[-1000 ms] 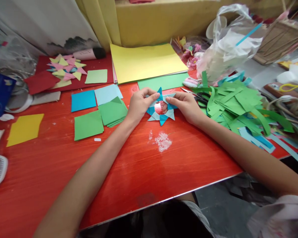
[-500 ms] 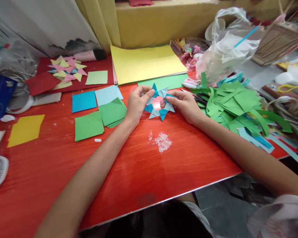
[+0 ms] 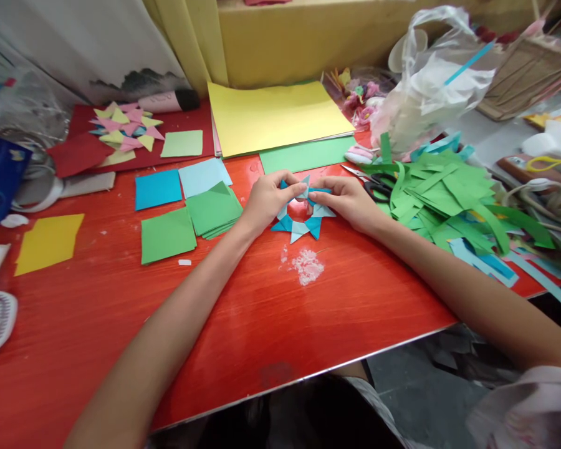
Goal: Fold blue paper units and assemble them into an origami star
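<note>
Between my hands is a folded paper star (image 3: 300, 232) in dark and light blue, ring-shaped with a hole in its middle. My left hand (image 3: 273, 198) pinches its upper left edge between thumb and fingers. On the upper right edge, my right hand (image 3: 345, 198) closes thumb and fingertips on a dark blue point. The fingers partly hide the star's top. Left of my left hand lie green paper squares (image 3: 212, 211), another green square (image 3: 168, 236), a blue square (image 3: 158, 189) and a light blue square (image 3: 204, 177). Scissors (image 3: 376, 186) with black handles rest right of my right hand.
Green paper scraps (image 3: 444, 193) heap on the right, below a plastic bag (image 3: 442, 87). Yellow sheets (image 3: 275, 118) lie at the back. Folded pink and yellow stars (image 3: 128, 128) sit at the back left. A yellow square (image 3: 49, 243) lies left. The table's front edge (image 3: 308, 378) runs diagonally.
The star has turned in my hands and its lower points have come slightly nearer to me. Both hands have closed in towards each other at its top edge.
</note>
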A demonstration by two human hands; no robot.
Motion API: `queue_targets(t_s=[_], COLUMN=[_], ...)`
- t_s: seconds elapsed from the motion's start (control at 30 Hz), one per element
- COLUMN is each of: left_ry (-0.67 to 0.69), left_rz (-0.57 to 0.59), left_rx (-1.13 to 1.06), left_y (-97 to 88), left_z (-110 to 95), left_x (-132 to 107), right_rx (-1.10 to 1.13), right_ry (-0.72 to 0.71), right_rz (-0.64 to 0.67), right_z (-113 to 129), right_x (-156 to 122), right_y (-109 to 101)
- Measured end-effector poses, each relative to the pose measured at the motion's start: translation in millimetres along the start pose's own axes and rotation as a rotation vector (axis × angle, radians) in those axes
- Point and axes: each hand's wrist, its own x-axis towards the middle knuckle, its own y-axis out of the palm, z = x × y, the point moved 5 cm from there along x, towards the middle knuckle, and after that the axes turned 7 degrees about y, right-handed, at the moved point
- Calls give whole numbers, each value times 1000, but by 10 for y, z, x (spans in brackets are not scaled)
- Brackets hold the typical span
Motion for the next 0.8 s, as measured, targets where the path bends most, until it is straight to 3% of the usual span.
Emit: queue_targets(t_s=[0.27,0.47,0.57,0.67,0.8], left_ry=[-16,16,18,0,-27], left_rz=[-259,-192,-216,-368,-614], left_rx=[-98,-51,-50,-105,-154], left_y=[-142,-90,-91,-249,-695], left_z=[55,41,31,-20,-208], left_x=[44,21,4,27,109], right_rx=[199,185,243,345,408], right_ry=[-4,-27,-38,-1,60], right_rz=[-100,-221,-253,-264,-243], right_z=[-51,-60,-53,-58,-70], right_x=[53,38,44,62,78], right_y=[-49,-140,-161,-174,-177])
